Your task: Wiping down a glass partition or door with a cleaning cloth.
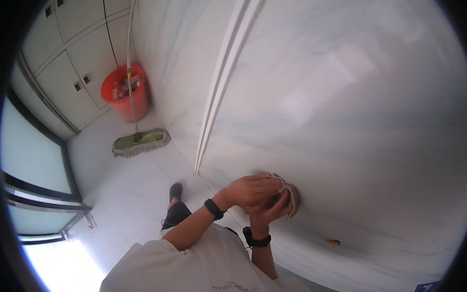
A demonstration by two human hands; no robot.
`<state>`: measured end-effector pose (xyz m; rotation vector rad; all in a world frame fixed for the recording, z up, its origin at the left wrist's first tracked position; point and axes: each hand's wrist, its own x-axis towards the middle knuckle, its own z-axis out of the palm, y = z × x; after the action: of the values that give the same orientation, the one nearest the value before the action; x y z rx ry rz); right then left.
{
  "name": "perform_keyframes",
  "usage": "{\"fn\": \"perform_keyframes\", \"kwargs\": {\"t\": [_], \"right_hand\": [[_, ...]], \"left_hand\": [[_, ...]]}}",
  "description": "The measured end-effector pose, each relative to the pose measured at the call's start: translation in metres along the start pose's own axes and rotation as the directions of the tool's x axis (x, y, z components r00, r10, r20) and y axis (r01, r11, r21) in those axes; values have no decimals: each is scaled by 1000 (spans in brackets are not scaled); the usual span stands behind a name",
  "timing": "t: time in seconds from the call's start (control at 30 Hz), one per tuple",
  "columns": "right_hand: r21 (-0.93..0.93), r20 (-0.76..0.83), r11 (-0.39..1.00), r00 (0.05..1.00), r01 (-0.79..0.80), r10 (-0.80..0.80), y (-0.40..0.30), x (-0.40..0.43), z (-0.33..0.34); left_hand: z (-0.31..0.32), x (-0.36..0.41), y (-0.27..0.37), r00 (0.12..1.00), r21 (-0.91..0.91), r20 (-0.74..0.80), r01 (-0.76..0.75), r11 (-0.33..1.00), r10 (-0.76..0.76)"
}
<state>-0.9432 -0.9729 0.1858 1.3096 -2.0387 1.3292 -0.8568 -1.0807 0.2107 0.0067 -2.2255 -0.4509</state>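
Both my hands are together at a glossy, marbled white wall panel, low in front of me. A folded greyish-brown cloth is bunched between them and the panel. My left hand lies across the cloth's upper part, fingers stretched over it. Below and partly overlapped by it, my right hand grips the cloth with its fingers bent around the edge. Each wrist wears a black band. The fingertips and the side of the cloth facing the panel are partly hidden.
Left of the panel's white trim strip, a flat dust mop leans by a red bucket holding rubbish. White cabinets stand behind, and a black-framed glass door at far left. A small orange-and-black piece is on the panel.
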Motion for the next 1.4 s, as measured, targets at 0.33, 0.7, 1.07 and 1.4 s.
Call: {"fn": "perform_keyframes", "kwargs": {"t": [0.33, 0.7, 1.07, 1.4], "right_hand": [[-96, 41, 985, 989, 145, -142, -67, 52, 59], [-68, 20, 972, 974, 226, -225, -110, 79, 103], [-159, 39, 921, 935, 355, -353, -118, 85, 154], [-73, 169, 961, 953, 268, -253, -85, 40, 183]], "left_hand": [[-90, -19, -90, 994, 246, -114, 31, 969, -3], [-134, -19, -114, 959, 140, -281, 79, 987, -37], [-134, 4, -138, 803, 86, -549, 330, 940, -232], [-87, -41, -178, 844, 176, -528, 218, 960, -95]]}}
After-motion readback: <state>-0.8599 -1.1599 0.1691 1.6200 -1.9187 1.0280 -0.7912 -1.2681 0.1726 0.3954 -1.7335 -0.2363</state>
